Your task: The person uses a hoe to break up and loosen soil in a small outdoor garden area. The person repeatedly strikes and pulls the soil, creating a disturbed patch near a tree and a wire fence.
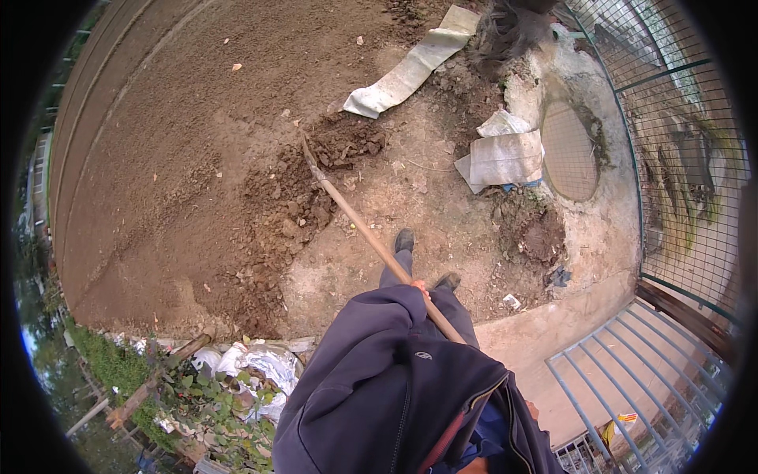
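Note:
A long-handled digging tool slants across the view, its wooden handle (370, 237) running from under my dark jacket to a narrow-looking metal blade (310, 155). My left hand (421, 288) is closed around the handle, partly covered by the sleeve. Only a bit of my right hand (532, 409) shows past the jacket's right side, in line with the handle. Its fingers are hidden. The blade rests at the edge of dark, loosened soil (343, 142), where clods lie against smoother brown ground (195, 136). Both my shoes (405, 241) stand on the trodden dirt behind the clods.
Pale sheeting (414, 71) lies ahead, and a folded piece (506, 157) lies beside a water-filled concrete basin (569, 151). A green wire fence (687, 148) and a metal-barred gate (639, 361) stand right. Dark shaggy material (512, 35) hangs at top. Leafy plants and plastic sheeting (275, 370) border the left.

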`<state>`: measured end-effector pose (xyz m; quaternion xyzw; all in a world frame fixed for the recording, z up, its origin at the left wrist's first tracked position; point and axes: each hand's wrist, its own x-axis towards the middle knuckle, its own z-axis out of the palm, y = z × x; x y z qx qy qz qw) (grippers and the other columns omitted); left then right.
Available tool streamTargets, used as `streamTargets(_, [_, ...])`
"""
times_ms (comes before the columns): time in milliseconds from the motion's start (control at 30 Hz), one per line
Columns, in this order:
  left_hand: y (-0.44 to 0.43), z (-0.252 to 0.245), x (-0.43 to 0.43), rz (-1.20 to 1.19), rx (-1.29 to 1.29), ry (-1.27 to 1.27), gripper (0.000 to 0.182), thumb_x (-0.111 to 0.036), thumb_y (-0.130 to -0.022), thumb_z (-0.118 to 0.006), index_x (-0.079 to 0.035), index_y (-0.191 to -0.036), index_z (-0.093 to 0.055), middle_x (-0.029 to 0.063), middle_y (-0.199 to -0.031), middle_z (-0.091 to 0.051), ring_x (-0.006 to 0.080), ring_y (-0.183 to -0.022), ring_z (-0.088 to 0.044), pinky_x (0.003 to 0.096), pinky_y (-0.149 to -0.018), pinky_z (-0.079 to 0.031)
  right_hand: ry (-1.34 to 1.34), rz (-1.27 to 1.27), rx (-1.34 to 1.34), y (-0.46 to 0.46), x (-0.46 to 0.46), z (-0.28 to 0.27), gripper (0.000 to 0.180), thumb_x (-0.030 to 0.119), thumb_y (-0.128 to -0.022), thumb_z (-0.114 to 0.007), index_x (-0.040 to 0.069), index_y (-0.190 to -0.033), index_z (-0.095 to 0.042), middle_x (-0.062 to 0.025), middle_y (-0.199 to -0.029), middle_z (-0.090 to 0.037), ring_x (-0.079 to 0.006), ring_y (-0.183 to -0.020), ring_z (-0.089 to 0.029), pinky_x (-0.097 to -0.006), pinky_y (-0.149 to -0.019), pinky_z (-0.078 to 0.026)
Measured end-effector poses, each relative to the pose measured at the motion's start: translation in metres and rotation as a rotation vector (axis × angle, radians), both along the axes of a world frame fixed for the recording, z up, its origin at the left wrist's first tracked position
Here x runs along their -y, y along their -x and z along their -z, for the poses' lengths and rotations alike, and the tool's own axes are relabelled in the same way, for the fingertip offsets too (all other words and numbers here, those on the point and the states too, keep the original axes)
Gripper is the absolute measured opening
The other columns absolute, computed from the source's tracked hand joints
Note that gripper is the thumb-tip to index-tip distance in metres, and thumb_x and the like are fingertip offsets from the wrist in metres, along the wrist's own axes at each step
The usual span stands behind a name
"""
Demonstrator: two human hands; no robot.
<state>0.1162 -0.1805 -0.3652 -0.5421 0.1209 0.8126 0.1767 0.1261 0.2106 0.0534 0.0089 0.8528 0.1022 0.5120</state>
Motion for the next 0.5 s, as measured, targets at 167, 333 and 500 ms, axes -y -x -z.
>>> streamTargets(167, [0.025, -0.008, 0.068, 0.006, -0.128, 0.044, 0.033, -0.034, -0.092, -0.045, -0.003, -0.096, -0.058, 0.0168, -0.08, -0.062, 0.0383, -0.076, -0.061, 0.0541, -0.076, -0.051, 0.057, 0.055, -0.058, 0.015, 0.027, 0.034, 0.024, 0.037, -0.084, -0.053, 0.017, -0.091, -0.063, -0.0167, -0.084, -0.068, -0.037, -0.083, -0.066, -0.0484, -0.07, -0.05])
streamTargets(333, [0.07, -0.062, 0.128, -0.161, -0.081, 0.157, 0.023, -0.024, -0.087, -0.057, -0.005, -0.073, -0.057, 0.0135, -0.064, -0.059, 0.0335, -0.058, -0.059, 0.0475, -0.058, -0.051, 0.201, 0.015, -0.056, 0.046, 0.061, 0.042, 0.027, 0.039, -0.083, -0.055, 0.014, -0.089, -0.062, -0.0188, -0.082, -0.066, -0.0382, -0.081, -0.065, -0.0477, -0.068, -0.05])
streamTargets(500, [0.091, -0.072, 0.061, -0.044, 0.02, 0.199, 0.02, -0.023, -0.088, -0.058, -0.007, -0.077, -0.053, 0.0088, -0.063, -0.056, 0.0273, -0.058, -0.059, 0.0433, -0.056, -0.053, 0.254, 0.113, -0.044, 0.073, 0.052, -0.017, 0.027, 0.033, -0.069, -0.068, 0.01, -0.084, -0.064, -0.0199, -0.078, -0.065, -0.0394, -0.078, -0.064, -0.0456, -0.068, -0.05])
